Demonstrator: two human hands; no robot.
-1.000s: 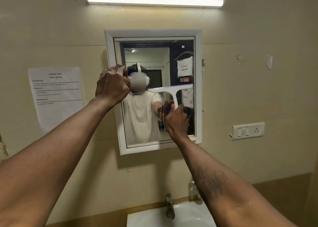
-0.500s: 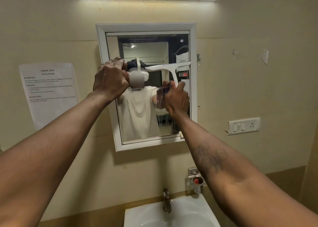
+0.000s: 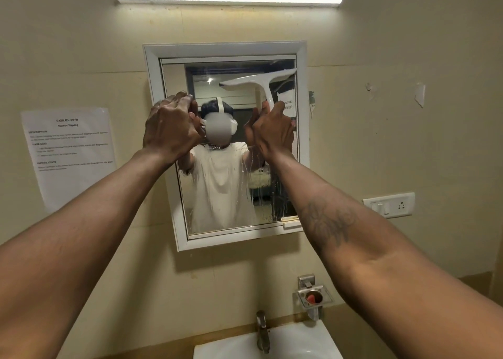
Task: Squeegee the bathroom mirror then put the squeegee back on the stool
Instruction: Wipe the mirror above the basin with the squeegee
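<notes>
The white-framed bathroom mirror [image 3: 167,146] hangs on the wall straight ahead, its glass streaked with water at the lower right. A white T-shaped squeegee [image 3: 258,82] lies with its blade against the upper right of the glass. My right hand [image 3: 272,132] grips its handle from below. My left hand [image 3: 170,127] is raised at the mirror's left edge with its fingers on the glass beside the frame. The stool is out of view.
A white sink [image 3: 296,342] with a metal tap [image 3: 262,331] sits below the mirror. A metal soap dish [image 3: 313,296] is fixed to the wall at its right. A switch plate [image 3: 389,205] is on the right wall, a printed sheet [image 3: 70,152] on the left.
My right hand has carried the squeegee up the right side of the glass, from mid-height to near the top. My left hand has stayed at the mirror's left edge.
</notes>
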